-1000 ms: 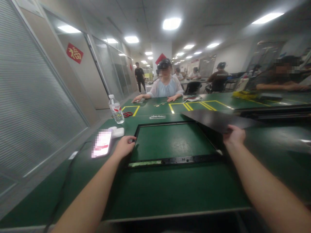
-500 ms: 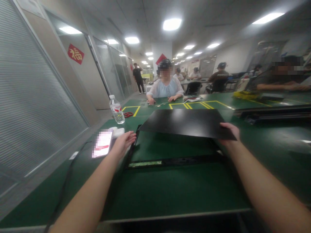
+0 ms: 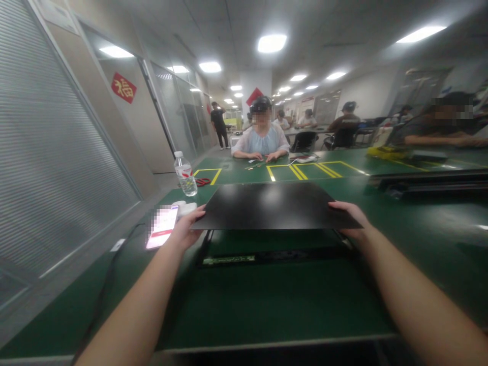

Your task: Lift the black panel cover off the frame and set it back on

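Note:
A thin, flat black panel (image 3: 267, 207) with a glossy sheen is held level above the table. My left hand (image 3: 189, 226) grips its left edge, thumb on top. On the opposite edge my right hand (image 3: 351, 219) is closed the same way. Under the panel lies a black rectangular frame (image 3: 297, 254) on the green tabletop; its near bar shows a pale greenish strip (image 3: 229, 261) at the left. The panel hides the frame's far side.
Left of my left hand lie a lit phone (image 3: 163, 227) and a white object (image 3: 186, 208). Behind them stand a water bottle (image 3: 185, 175) and red-handled scissors (image 3: 203, 181). Long black parts (image 3: 427, 184) lie at the right. Across the table sits a person (image 3: 261, 137).
My left hand has closed on the panel's left edge, where it was open beside it before. The panel has levelled out and come lower and nearer.

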Available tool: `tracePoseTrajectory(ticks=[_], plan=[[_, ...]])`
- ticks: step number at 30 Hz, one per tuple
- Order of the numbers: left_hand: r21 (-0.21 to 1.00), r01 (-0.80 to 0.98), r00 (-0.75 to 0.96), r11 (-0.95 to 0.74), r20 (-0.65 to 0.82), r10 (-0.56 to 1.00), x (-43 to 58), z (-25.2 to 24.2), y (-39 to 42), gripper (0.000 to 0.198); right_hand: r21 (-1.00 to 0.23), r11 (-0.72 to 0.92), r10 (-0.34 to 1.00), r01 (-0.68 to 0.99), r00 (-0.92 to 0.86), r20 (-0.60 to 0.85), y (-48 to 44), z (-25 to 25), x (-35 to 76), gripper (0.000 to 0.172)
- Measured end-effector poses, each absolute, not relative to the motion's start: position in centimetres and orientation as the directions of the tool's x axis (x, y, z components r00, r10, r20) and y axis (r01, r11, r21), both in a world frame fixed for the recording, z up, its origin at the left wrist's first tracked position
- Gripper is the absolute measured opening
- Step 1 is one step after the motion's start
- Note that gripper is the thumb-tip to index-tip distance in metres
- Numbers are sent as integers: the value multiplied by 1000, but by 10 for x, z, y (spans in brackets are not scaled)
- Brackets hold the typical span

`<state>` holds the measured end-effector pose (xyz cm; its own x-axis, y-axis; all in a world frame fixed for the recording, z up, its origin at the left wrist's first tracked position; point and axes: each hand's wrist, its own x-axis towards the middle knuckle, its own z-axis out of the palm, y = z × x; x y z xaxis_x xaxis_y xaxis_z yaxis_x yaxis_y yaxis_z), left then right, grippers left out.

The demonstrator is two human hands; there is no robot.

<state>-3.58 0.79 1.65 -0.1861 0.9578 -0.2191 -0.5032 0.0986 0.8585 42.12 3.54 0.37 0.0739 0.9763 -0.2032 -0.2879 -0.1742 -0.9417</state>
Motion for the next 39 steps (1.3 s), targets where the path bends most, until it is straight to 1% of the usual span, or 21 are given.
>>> tracePoseTrajectory(ticks=[2,4,7,9,14,16,18,19,21,24,26,30,34,39], plan=[[854,-516,-199,66,-194,961,-37,16,8,38,-918,-250,960,-307,44,-276,32,7,418,31],[849,-527,-190,40,-163,968,-38,16,7,39,-907,-310,945,-284,16,-327,31,8,416,32],[850,-527,-167,14,-120,979,-38,17,6,42,-889,-401,913,-222,-21,-407,33,7,418,29],[856,-517,-157,7,-103,982,-38,17,5,44,-877,-427,901,-219,-20,-434,37,4,422,27],[867,-497,-174,-37,-58,983,-36,17,5,39,-892,-396,917,-219,-37,-398,48,-5,432,22],[873,-486,-171,-38,-52,984,-35,17,5,40,-909,-353,932,-222,5,-364,51,-7,434,18],[884,-467,-151,-21,-57,987,-35,17,4,42,-919,-314,935,-239,87,-343,51,-6,433,15],[889,-457,-144,-13,-60,988,-35,17,4,43,-919,-306,931,-248,126,-344,50,-5,432,16],[897,-442,-144,-8,-62,988,-34,19,2,45,-915,-304,921,-263,165,-354,46,-2,428,23],[905,-425,-173,-22,-57,983,-32,23,-1,43,-920,-300,924,-250,165,-346,41,2,423,38],[909,-416,-199,-32,-57,978,-32,25,-2,41,-929,-299,928,-220,159,-336,39,3,420,43],[908,-416,-240,-48,-58,969,-36,24,-1,44,-947,-285,938,-150,160,-308,37,4,415,46],[901,-423,-274,-94,-29,961,-39,19,1,49,-958,-268,942,-102,181,-283,39,2,415,45],[928,-366,-344,-66,-69,937,-34,15,5,36,-973,-221,946,-60,229,-229,44,-3,421,46]])
